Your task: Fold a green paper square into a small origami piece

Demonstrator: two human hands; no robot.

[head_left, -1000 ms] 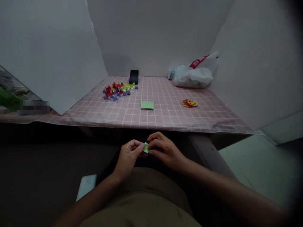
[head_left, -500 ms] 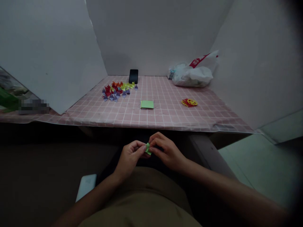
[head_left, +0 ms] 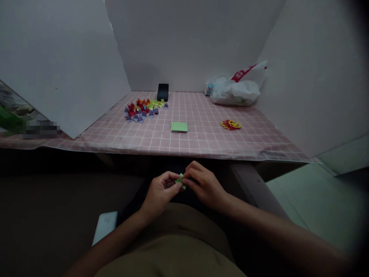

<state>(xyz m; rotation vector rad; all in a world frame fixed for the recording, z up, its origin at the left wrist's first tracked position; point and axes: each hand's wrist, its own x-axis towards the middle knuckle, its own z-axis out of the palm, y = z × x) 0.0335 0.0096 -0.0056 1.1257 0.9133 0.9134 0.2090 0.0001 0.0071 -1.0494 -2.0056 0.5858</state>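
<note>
A small folded piece of green paper (head_left: 180, 179) is held between my two hands, above my lap and in front of the table edge. My left hand (head_left: 161, 189) pinches it from the left with thumb and fingers. From the right, my right hand (head_left: 203, 185) grips its other side, fingertips close together. Fingers cover part of the paper, so its full shape is hidden. Beyond the hands, a stack of square green paper (head_left: 179, 127) lies on the table. Left of it stands a cluster of small folded paper figures (head_left: 141, 109) in red, orange, yellow and purple.
A black phone (head_left: 163, 92) lies at the back of the checked pink tablecloth (head_left: 201, 142). To the right are yellow and red cut-out shapes (head_left: 231, 124) and a white plastic bag (head_left: 238, 90). A white device (head_left: 105, 227) rests beside my left forearm. Pale panels (head_left: 190, 42) enclose the table.
The green paper has turned a little between my fingers, and its visible outline differs. My right hand has shifted slightly right. Things on the table stay put.
</note>
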